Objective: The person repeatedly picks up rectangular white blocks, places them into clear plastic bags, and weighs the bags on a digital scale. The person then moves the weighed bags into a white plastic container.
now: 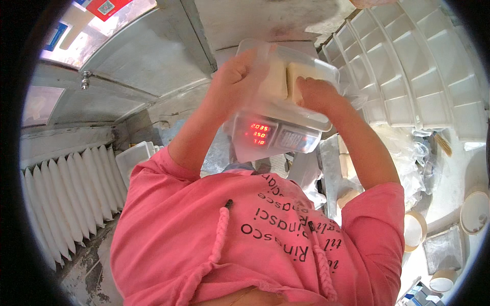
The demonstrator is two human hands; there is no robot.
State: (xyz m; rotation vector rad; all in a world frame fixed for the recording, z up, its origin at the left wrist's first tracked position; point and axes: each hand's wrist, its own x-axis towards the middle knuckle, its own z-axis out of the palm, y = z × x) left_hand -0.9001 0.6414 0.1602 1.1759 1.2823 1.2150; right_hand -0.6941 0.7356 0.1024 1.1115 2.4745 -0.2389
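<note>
An electronic scale (275,135) with a lit red display stands before me, a translucent plastic tray (323,124) on top. Two pale rectangular blocks, one left (273,78) and one right (296,78), lie side by side in the tray area. My left hand (241,70), blurred, is closed on a thin clear plastic bag (262,61) at the tray's left side. The fingers of my right hand (316,93) are curled against the right block; their tips are partly hidden, so their grip is unclear. Clear film also shows just right of that hand.
White ribbed panels or stacked trays (402,65) rise at the right. Below them lie crumpled clear plastic bags (398,164), a brush (443,144) and round containers (415,231). A white radiator (72,202) and plastic bins (136,155) are at the left, beneath a metal door (149,49).
</note>
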